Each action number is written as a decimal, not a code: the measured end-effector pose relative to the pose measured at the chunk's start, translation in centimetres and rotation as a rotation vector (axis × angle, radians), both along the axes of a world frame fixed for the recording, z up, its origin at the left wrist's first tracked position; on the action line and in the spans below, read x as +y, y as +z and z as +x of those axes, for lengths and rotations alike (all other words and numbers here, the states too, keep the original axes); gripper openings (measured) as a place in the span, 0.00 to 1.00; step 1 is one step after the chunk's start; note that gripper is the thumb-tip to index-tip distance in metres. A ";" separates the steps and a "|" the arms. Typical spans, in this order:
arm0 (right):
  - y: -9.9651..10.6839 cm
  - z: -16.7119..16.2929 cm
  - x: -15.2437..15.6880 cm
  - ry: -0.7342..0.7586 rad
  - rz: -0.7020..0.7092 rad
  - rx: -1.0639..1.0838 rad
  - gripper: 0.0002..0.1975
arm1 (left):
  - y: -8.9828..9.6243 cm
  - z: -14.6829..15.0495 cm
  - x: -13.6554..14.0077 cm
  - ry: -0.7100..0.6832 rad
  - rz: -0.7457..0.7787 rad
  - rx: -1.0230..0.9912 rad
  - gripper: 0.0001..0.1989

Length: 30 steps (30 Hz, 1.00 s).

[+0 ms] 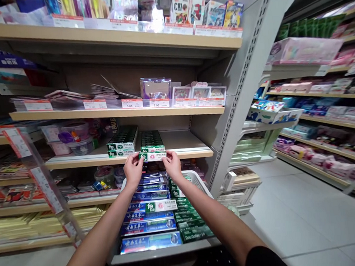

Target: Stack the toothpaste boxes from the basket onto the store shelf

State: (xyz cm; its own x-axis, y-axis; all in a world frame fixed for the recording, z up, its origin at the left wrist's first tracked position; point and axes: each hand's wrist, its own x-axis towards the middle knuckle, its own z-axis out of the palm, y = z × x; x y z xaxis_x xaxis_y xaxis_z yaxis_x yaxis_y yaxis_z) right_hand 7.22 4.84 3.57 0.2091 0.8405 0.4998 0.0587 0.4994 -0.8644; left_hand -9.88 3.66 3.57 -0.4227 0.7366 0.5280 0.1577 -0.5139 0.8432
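Observation:
Both hands hold a green-and-white toothpaste box (153, 156) by its two ends, at the front edge of a shelf. My left hand (133, 168) pinches the left end and my right hand (172, 163) the right end. Right behind it on the shelf lies a stack of like green boxes (152, 140), with a second stack (122, 141) to its left. Below my hands a grey basket (197, 180) carries blue boxes (150, 242) on the left and dark green boxes (196, 232) on the right. One loose green-and-white box (160, 206) lies across them.
A shelf (116, 109) with price tags and small packs runs above my hands. Clear plastic tubs (80, 137) stand left of the stacks. A grey upright post (239, 90) rises on the right, beyond it an aisle floor (274, 207) and more stocked shelves.

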 end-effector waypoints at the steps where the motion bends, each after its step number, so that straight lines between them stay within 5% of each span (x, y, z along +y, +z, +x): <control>1: 0.0 -0.1 0.7 -0.038 0.032 -0.047 0.15 | 0.0 0.1 0.9 0.039 0.031 0.056 0.16; 7: -0.9 -0.4 2.5 -0.243 0.104 -0.287 0.13 | -1.2 0.3 3.8 0.143 0.011 0.229 0.12; 30: -0.8 -0.1 6.0 -0.191 0.057 -0.379 0.14 | -0.4 -0.5 6.3 0.062 -0.101 0.281 0.12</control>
